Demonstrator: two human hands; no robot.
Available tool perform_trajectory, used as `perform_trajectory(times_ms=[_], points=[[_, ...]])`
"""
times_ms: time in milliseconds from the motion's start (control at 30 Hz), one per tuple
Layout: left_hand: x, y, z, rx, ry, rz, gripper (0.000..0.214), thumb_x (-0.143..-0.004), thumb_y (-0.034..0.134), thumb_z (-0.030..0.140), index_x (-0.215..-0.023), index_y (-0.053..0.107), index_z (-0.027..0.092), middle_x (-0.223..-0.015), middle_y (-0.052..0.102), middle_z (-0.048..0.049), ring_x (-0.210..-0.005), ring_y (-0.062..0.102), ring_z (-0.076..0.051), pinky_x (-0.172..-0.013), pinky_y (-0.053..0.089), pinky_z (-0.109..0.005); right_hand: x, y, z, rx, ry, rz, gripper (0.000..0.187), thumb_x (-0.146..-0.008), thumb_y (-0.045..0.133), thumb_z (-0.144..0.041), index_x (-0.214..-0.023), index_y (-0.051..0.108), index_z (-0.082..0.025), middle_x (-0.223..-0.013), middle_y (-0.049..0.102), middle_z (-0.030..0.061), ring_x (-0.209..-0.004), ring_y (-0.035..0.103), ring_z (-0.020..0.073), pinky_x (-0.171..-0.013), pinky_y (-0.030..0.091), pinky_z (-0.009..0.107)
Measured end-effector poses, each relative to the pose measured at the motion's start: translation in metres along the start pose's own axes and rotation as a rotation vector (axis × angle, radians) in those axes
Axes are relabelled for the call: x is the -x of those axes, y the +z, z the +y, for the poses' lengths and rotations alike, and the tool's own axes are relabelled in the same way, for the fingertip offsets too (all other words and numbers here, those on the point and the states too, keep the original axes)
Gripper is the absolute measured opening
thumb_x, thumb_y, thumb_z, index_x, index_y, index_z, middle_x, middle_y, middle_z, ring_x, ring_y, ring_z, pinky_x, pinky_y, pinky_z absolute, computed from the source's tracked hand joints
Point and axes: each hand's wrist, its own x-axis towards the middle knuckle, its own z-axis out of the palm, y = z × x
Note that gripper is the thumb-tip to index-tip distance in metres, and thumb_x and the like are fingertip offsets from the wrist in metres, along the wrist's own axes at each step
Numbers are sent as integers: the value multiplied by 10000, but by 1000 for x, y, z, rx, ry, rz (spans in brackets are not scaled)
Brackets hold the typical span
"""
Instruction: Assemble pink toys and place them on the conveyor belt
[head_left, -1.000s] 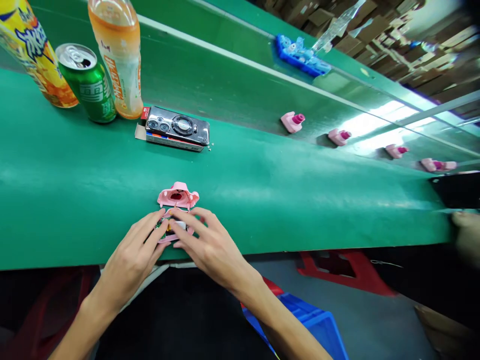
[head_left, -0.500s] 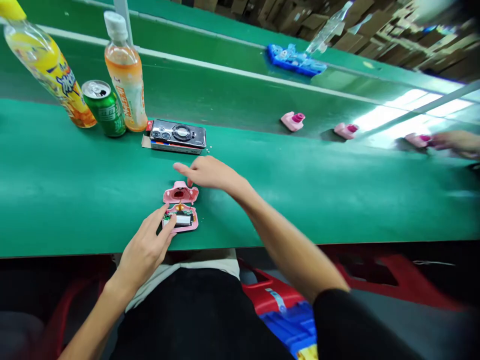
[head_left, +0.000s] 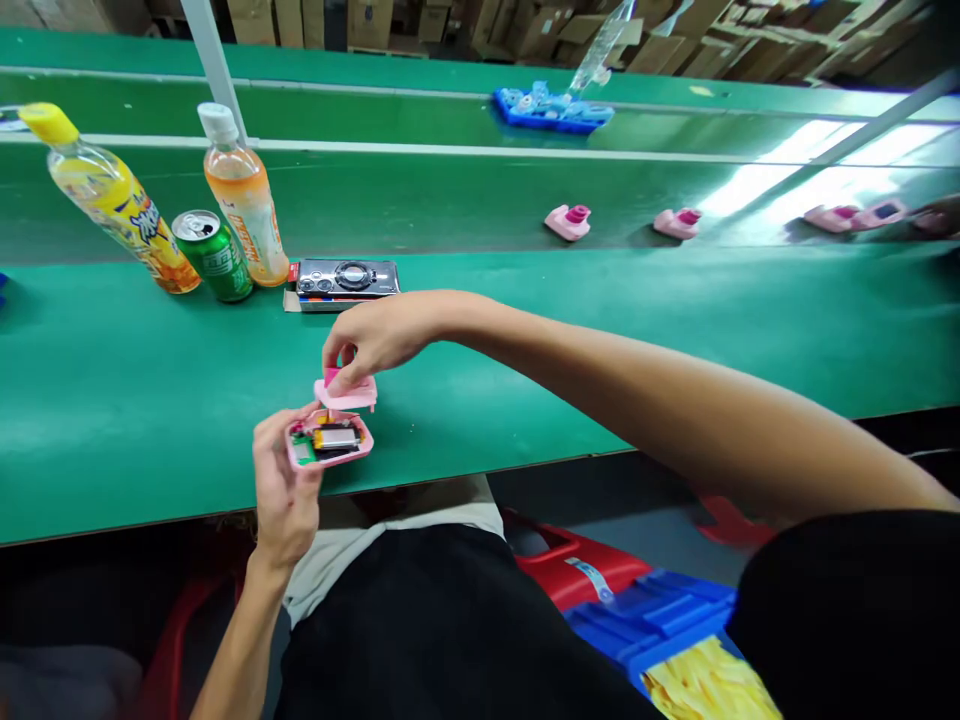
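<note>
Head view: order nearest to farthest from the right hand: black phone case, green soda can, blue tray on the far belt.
1. Black phone case: just beyond the right hand.
2. Green soda can: to the left, on the near belt.
3. Blue tray: ahead, on the far belt.

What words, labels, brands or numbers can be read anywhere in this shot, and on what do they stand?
Yellow-capped drink bottle: label lettering too blurred to read.
Green drink can: white lettering too small to read.
Orange-tinted drink bottle: label lettering too small to read.
Nothing else legible.
</note>
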Motion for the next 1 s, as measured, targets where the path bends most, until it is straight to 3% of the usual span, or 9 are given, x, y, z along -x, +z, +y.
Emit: perform_trajectory(times_ms=[133, 233, 367, 567, 633, 700, 800, 900, 1000], points=[[-15, 8, 5, 257, -247, 224, 477, -1040, 390, 552, -1436, 446, 291, -1387, 512, -105, -1330, 538, -245, -1053, 526, -368, 16, 5, -4, -55, -305, 217, 208, -920, 712, -209, -1120, 769, -211, -1048, 766, 3, -884, 653, 137, -748, 468, 236], [-32, 13, 9, 338, -329, 180, 457, -1040, 424, 534, -1424, 473, 291, -1462, 503, -96, -1381, 515, -237, -1103, 495, -361, 17, 7, -12, 11, -360, 277, 253, -945, 673, -177, -1186, 746, -200, -1045, 760, 14, -875, 636, 140, -764, 457, 247], [-54, 14, 11, 493, -314, 142, 390, -1027, 476, 536, -1282, 565, 254, -1312, 629, -95, -1270, 619, -243, -1073, 529, -420, 14, -4, -21, 68, -397, 193, 290, -963, 614, -127, -1210, 738, -216, -995, 758, -5, -826, 612, 129, -737, 445, 238], [-72, 16, 17, 615, -300, 140, 399, -1005, 514, 562, -1218, 598, 236, -1318, 656, -109, -1208, 667, -264, -1017, 565, -480, 10, -16, -18, -19, -411, 255, 403, -947, 556, -58, -1291, 689, -222, -1244, 723, -2, -1047, 644, 141, -870, 475, 231], [-75, 18, 21, 662, -319, 149, 399, -995, 544, 549, -1209, 615, 219, -1302, 677, -123, -1168, 691, -271, -1019, 559, -491, 12, -7, -19, -16, -339, 422, 358, -953, 580, -98, -1272, 696, -212, -1266, 711, 15, -1063, 642, 157, -883, 484, 249], [-79, 21, 25, 712, -341, 192, 381, -987, 576, 520, -1205, 617, 211, -1281, 696, -127, -1117, 715, -266, -1024, 550, -492, 16, 12, -21, 44, -169, 721, 210, -995, 587, -233, -1116, 751, -183, -1153, 736, 46, -1015, 643, 187, -868, 490, 289], [-82, 25, 29, 797, -395, 209, 361, -1000, 561, 487, -1221, 602, 203, -1306, 691, -136, -1137, 710, -259, -1046, 531, -474, 25, 50, -24, 188, 50, 1068, 439, -1017, 542, -487, -815, 754, -159, -893, 731, 82, -890, 633, 218, -825, 481, 342], [-83, 29, 31, 822, -429, 153, 366, -1011, 537, 488, -1247, 584, 212, -1365, 660, -136, -1209, 676, -258, -1074, 511, -454, 25, 76, -24, 219, 126, 1114, 526, -950, 582, -635, -823, 749, -152, -907, 734, 105, -906, 635, 239, -792, 477, 343], [-83, 34, 30, 787, -409, 158, 373, -996, 560, 504, -1260, 559, 240, -1384, 648, -111, -1204, 676, -245, -1061, 519, -434, 18, 80, -24, 65, 204, 1022, 514, -922, 626, -642, -903, 754, -144, -936, 734, 104, -905, 646, 236, -753, 475, 327]])
